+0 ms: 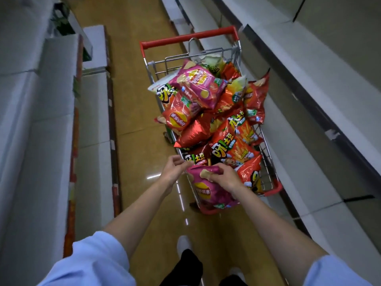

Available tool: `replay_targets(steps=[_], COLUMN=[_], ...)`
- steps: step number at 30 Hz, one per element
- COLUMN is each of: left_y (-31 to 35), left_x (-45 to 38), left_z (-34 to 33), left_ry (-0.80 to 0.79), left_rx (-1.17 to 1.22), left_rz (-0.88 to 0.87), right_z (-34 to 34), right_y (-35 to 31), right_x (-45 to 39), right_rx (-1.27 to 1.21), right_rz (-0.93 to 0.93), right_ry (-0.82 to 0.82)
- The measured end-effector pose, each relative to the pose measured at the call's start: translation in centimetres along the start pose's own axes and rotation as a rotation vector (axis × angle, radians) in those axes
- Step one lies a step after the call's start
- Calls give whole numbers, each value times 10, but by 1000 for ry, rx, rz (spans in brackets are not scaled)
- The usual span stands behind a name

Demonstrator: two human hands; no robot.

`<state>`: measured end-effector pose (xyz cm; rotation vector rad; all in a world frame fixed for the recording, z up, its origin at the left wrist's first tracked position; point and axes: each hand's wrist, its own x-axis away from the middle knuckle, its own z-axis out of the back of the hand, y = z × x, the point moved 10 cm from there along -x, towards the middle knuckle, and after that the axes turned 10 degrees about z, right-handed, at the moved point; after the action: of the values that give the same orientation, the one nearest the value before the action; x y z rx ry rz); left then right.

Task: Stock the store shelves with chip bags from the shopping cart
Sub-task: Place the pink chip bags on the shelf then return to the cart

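While the shopping cart is heaped with chip bags, a pink chip bag is held at its near edge, pinched at the top by the right hand and the left hand, presumably for lifting toward the shelves.

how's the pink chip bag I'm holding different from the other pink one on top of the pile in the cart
The held pink bag hangs upright at the near end of the cart, gripped at its top by the right hand, with the left hand at its top edge. The pink bag on the pile lies flat near the red handle, untouched. The held one looks crumpled at the top; the other looks puffed. Both are pink with chip pictures.
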<state>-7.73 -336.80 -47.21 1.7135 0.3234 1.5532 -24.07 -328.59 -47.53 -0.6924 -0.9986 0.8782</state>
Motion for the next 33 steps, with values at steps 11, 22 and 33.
replay_targets(steps=[11, 22, 33], left_y=[41, 93, 114], left_x=[-18, -24, -46], left_z=[-52, -55, -81], left_ry=[-298, -301, -284], left_rx=[-150, 55, 92], left_rz=[6, -34, 25], right_z=[73, 106, 97], right_y=[-38, -43, 31], right_x=[-17, -72, -140], right_rx=[-372, -338, 235], right_rz=[34, 3, -56], right_ry=[222, 198, -38])
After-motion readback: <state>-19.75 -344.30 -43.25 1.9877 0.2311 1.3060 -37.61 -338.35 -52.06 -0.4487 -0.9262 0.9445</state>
